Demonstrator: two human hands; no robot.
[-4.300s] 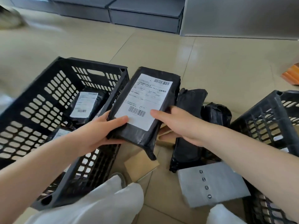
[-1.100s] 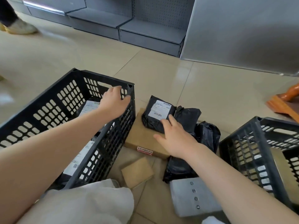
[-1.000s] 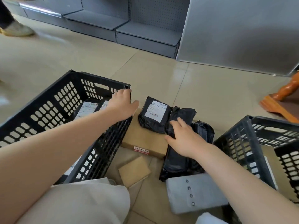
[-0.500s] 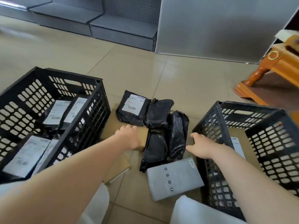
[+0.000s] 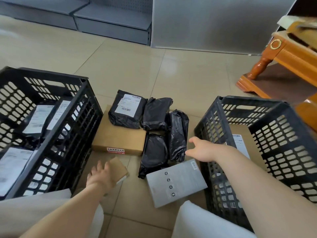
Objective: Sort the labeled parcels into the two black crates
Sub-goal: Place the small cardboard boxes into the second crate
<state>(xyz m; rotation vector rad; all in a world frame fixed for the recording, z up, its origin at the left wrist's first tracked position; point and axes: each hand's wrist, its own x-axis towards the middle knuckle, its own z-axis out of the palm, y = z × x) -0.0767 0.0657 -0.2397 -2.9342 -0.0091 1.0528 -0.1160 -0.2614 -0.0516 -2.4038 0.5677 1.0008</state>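
Two black crates stand on the floor. The left crate [image 5: 89, 107] holds several labeled black parcels; the right crate [image 5: 211, 117] holds a labeled brown box [image 5: 247, 140]. Between them a labeled black parcel [image 5: 127, 109] lies on a large brown box [image 5: 118, 138], beside three unlabeled-looking black bags [image 5: 157, 114], [image 5: 177, 134], [image 5: 154, 153]. A grey box [image 5: 176, 182] lies in front. My left hand [image 5: 101, 176] rests on the left part of a small brown box [image 5: 120, 167]. With its fingers stretched out, my right hand [image 5: 200, 148] reaches the lower end of the right black bag.
Grey shelving [image 5: 109, 23] and a grey panel [image 5: 214, 23] stand at the back. An orange wooden furniture leg and base [image 5: 257, 69] are at the far right. My knees in light trousers [image 5: 197, 220] are at the bottom edge. Tiled floor [image 5: 137, 66] lies beyond the parcels.
My left hand has drawn back from the large brown box onto the small brown box. My right hand has moved left from the right crate's rim toward the black bags.
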